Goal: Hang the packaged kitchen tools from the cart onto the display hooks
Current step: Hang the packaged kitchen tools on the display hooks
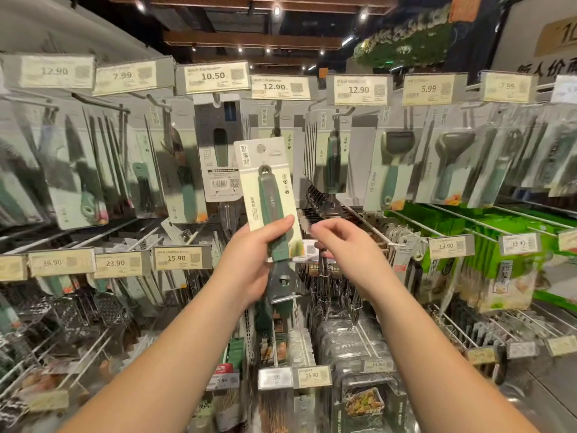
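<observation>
The left hand [254,260] grips a carded green-handled kitchen tool [270,195] upright at the centre, before the display hooks [276,120]. At 3 o'clock of it, just beside, the right hand [342,245] holds nothing, fingers loosely bent. The 12.90 price tag [279,86] is at 12 o'clock.

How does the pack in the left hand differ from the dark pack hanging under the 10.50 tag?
The held pack has a pale cream card; the hanging pack has a dark grey one. The held pack shows its front with the green handle; the hanging pack shows its back, with a barcode label. The left hand grips the held pack clear of any hook, tilted; the hanging pack sits on its hook, straight. Both hold a green-handled tool.
</observation>
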Tool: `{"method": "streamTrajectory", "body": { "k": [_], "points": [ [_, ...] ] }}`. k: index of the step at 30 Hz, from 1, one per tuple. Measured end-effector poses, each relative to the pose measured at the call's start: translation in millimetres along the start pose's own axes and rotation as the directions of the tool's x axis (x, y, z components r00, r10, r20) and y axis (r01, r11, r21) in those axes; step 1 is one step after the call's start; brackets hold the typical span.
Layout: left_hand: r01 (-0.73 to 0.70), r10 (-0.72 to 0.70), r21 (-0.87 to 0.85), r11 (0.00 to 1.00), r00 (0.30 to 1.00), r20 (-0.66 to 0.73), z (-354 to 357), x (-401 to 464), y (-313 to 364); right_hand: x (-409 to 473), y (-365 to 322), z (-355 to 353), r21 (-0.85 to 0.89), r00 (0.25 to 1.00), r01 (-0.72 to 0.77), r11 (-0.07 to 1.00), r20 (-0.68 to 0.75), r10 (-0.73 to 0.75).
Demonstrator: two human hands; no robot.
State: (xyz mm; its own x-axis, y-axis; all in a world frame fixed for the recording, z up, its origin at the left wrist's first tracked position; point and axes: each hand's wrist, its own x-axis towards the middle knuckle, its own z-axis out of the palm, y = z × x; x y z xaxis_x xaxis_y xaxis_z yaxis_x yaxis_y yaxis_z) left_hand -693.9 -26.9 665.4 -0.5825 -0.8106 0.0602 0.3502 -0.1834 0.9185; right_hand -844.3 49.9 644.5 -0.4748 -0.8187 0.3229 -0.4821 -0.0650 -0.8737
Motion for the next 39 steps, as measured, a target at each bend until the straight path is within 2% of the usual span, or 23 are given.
{"method": "streamTrajectory", "body": {
  "k": [5,10,15,17,22,26,34,39],
  "points": [
    [0.059,-0.061,0.050,0.997,0.997,0.049,10.4,10.4,3.6,6.7,-9.0,4.6,0.143,0.995,-0.026,0.989,0.104,0.011],
    [0.071,-0.073,0.146,0.987,0.997,0.008,17.9,19.9,5.4,24.6,-9.0,6.5,0.163,0.991,-0.018,0.987,0.133,-0.004],
    [-0.088,0.100,0.297,0.951,0.995,-0.027,16.2,28.3,15.7,39.0,-11.8,8.2,0.231,0.995,-0.033,0.972,0.100,0.010],
    [-0.152,0.183,0.378,0.913,0.982,-0.049,16.2,27.4,21.2,45.9,-15.0,8.4,0.241,0.995,-0.028,0.970,0.095,0.005],
    [-0.257,0.334,0.454,0.853,0.937,-0.098,12.6,33.7,27.7,64.3,-26.9,6.8,0.222,0.995,0.034,0.974,0.084,-0.054],
    [-0.288,0.383,0.481,0.828,0.917,-0.110,15.2,34.8,35.7,79.0,-29.8,9.4,0.243,0.993,0.046,0.969,0.094,-0.070],
    [-0.260,0.413,0.557,0.789,0.895,-0.168,22.9,42.0,39.9,97.9,-26.2,17.2,0.260,0.996,0.013,0.966,0.081,-0.035],
    [-0.248,0.419,0.609,0.753,0.895,-0.154,29.8,43.3,42.3,103.7,-24.0,14.4,0.273,0.995,0.009,0.962,0.089,-0.035]
  ]
}}
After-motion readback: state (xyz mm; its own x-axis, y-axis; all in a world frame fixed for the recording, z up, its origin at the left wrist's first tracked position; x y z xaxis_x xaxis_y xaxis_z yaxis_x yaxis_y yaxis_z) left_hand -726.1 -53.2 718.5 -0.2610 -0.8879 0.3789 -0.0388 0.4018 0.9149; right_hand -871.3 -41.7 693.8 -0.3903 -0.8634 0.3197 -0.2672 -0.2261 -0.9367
